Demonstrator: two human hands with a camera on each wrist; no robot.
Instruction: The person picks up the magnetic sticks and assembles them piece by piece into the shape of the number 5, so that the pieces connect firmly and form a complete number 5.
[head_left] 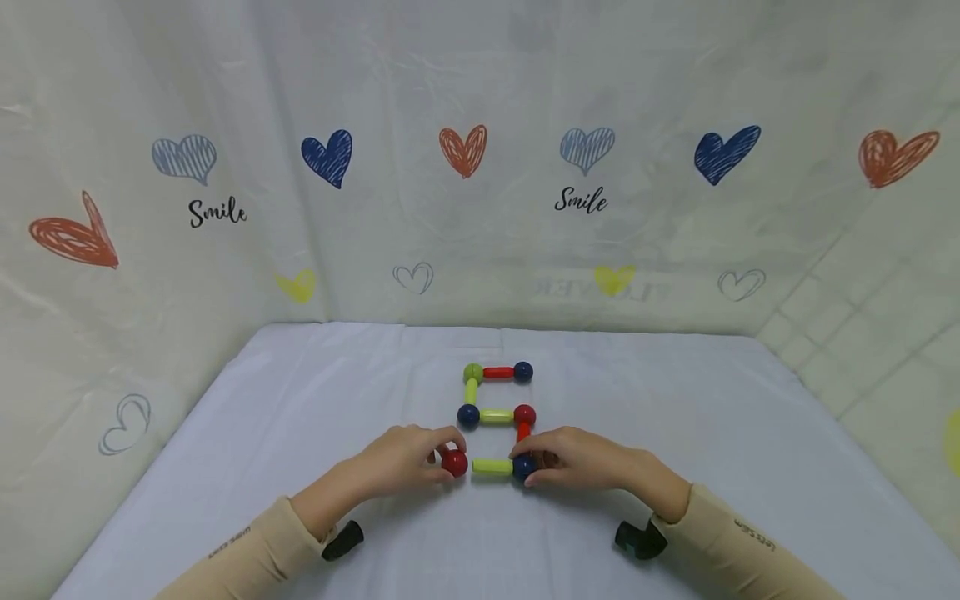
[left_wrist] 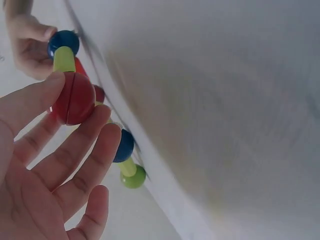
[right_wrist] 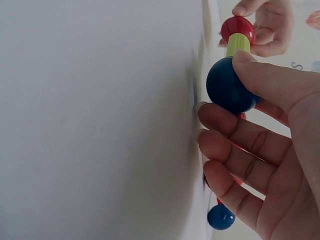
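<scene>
Between the thumb and fingers of my left hand [head_left: 412, 458] is a red ball [head_left: 454, 463], which shows a seam line in the left wrist view. A small gap parts it from the left end of a yellow-green rod [head_left: 492, 467] in the head view. My right hand [head_left: 577, 458] pinches a dark blue ball [head_left: 524, 467] at that rod's right end. From this ball a red rod [head_left: 523, 432] runs up to another red ball [head_left: 525, 415]. A second yellow-green rod [head_left: 497, 416] joins that one to a blue ball [head_left: 468, 416].
Farther back, a short yellow-green rod [head_left: 471, 392] leads to a green ball [head_left: 473, 372]; a red rod [head_left: 498, 372] links it to a blue ball [head_left: 523, 372]. Everything lies on a white-covered table [head_left: 337, 375], before a curtain [head_left: 480, 233] printed with hearts.
</scene>
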